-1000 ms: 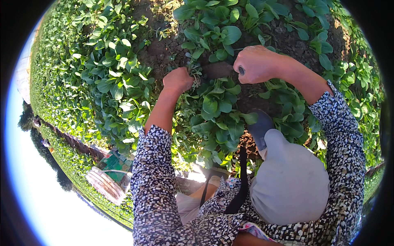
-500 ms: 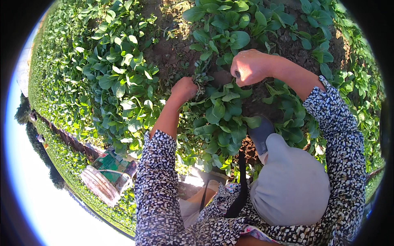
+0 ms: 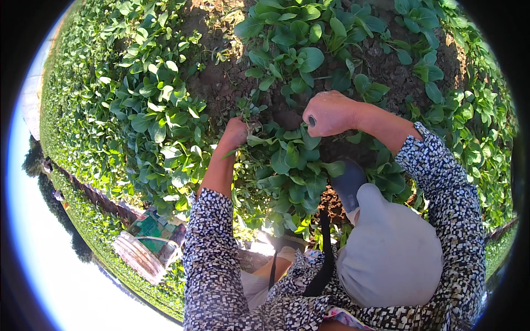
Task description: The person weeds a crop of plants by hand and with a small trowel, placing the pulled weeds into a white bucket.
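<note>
My left hand (image 3: pixel 236 133) is closed low among thin, small-leaved stems (image 3: pixel 249 113) at the left side of a leafy green plant (image 3: pixel 290 157); its fingertips are partly hidden by leaves. To the right, my right hand (image 3: pixel 329 114) makes a fist just above the same plant. A dark round end (image 3: pixel 312 120) shows in that fist, like the butt of a handle; the rest of what it holds is hidden. Dark bare soil (image 3: pixel 284 117) lies between the two hands.
Broad-leaved greens (image 3: pixel 298 55) grow beyond my hands, and a dense bed of leaves (image 3: pixel 154 110) spreads to the left. A whitish bucket (image 3: pixel 138 256) lies tipped at the lower left. My dark shoe (image 3: pixel 348 182) stands among plants, below my grey-covered knee (image 3: pixel 392 248).
Both hands sit slightly lower and further left in the picture, with the right hand closer to the left one. The plants have shifted a little in view too. Both hands remain closed.
</note>
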